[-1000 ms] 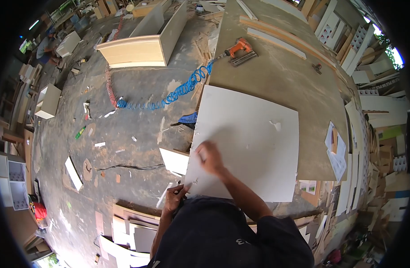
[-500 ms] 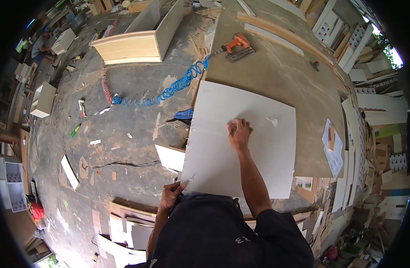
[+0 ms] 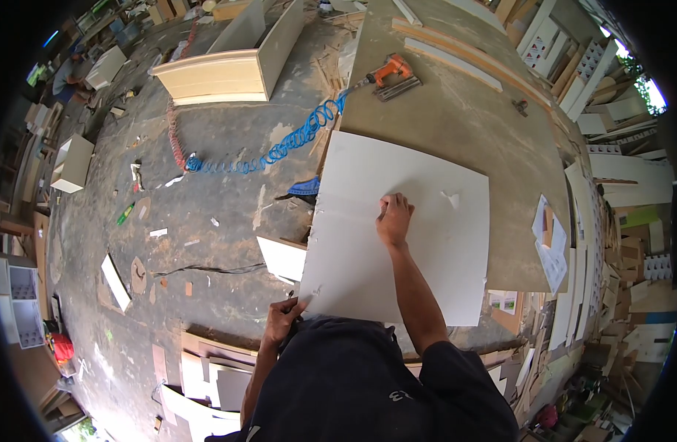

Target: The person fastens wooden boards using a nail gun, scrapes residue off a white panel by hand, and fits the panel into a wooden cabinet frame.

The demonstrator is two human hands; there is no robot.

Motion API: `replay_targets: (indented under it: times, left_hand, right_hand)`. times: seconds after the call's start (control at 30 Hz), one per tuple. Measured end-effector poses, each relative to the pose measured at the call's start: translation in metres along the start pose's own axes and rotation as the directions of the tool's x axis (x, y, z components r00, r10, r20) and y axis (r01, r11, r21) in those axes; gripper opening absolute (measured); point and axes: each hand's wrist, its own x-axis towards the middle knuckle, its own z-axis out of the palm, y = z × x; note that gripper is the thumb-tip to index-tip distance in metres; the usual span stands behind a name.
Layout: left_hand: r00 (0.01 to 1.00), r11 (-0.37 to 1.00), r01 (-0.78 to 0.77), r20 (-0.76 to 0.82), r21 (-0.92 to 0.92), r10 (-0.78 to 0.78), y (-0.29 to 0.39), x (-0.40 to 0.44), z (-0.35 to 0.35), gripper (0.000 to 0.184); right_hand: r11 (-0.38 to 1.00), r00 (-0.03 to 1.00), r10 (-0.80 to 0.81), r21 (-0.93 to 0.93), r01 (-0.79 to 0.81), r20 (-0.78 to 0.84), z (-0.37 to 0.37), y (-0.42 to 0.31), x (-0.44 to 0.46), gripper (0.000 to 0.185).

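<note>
A white panel (image 3: 353, 258) lies flat on the brown worktable in front of me, with rough spots along its left edge. Over its middle, my right hand (image 3: 394, 223) is closed with the fingers curled down; whatever may be in them is hidden. Right of that hand, a small pale scrap (image 3: 450, 197) lies on the panel. At the panel's near left corner my left hand (image 3: 281, 321) is closed, and a small dark tip shows above its fingers, too small to name.
An orange nail gun (image 3: 391, 74) lies at the back of the worktable (image 3: 456, 125), joined to a coiled blue air hose (image 3: 301, 136). Paper sheets (image 3: 550, 254) with a wood piece are at the right. A wooden cabinet (image 3: 213, 77) stands on the floor; a person (image 3: 67, 77) crouches far left.
My right hand has turned slightly and shifted a little left and down over the panel. My left hand stays at the corner.
</note>
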Motion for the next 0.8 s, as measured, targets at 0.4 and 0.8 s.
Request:
replay_targets:
  times: [0.4, 0.8]
  left_hand:
    - [0.966, 0.955, -0.254, 0.004, -0.153, 0.257, -0.036, 0.006, -0.010, 0.035]
    - [1.000, 1.000, 0.008, -0.018, -0.020, -0.008, -0.005, 0.000, 0.003, 0.047]
  right_hand:
    - [0.548, 0.702, -0.594, 0.837, -0.004, 0.392, -0.034, -0.156, -0.111, 0.010]
    - [0.950, 0.949, 0.310, -0.048, -0.307, 0.065, 0.002, -0.064, -0.021, 0.026]
